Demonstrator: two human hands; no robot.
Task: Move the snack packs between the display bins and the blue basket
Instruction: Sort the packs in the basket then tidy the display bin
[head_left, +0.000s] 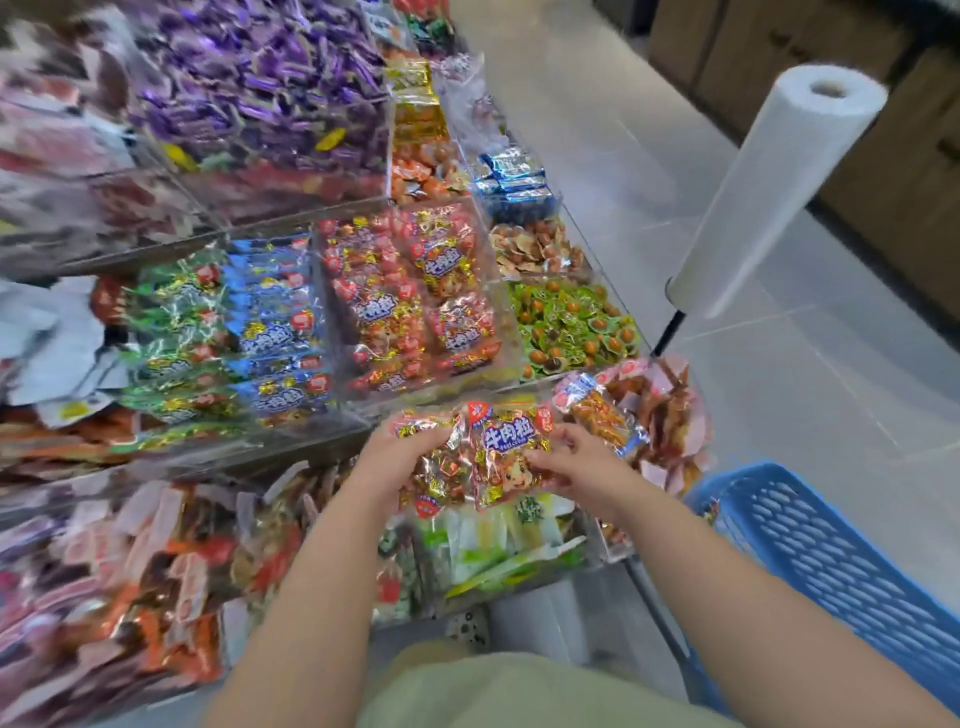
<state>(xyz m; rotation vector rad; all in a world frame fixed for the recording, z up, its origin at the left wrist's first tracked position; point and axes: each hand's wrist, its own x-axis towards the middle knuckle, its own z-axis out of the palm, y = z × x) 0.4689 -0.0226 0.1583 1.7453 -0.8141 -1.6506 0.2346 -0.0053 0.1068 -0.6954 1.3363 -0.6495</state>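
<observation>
Both hands gripped a small bunch of red snack packs (493, 457) just below the centre of the frame, above the front edge of the display. The left hand (395, 460) had its fingers curled over the bunch's left side, and the right hand (582, 470) pinched the right edge of the front pack. That front pack stood with its long axis running up and down the frame, leaning slightly. Its printed face was turned to the camera and its top pointed toward the bins. The packs behind it lay crumpled, and their direction could not be told.

Straight above the hands, a clear display bin (501, 291) held matching red packs (410, 291), mostly lying flat with their labels up. The bin to its left held blue packs (280, 322) and green packs (176, 322) in rows. To its right, a smaller bin was filled with green-wrapped sweets (571, 322). A large bin of purple sweets (270, 88) filled the upper left.

The blue basket (831, 561) stood at the lower right, beside the right forearm. Little of its inside showed, so its contents could not be told. A roll of plastic bags (779, 192) stood tilted on a pole at the upper right.
</observation>
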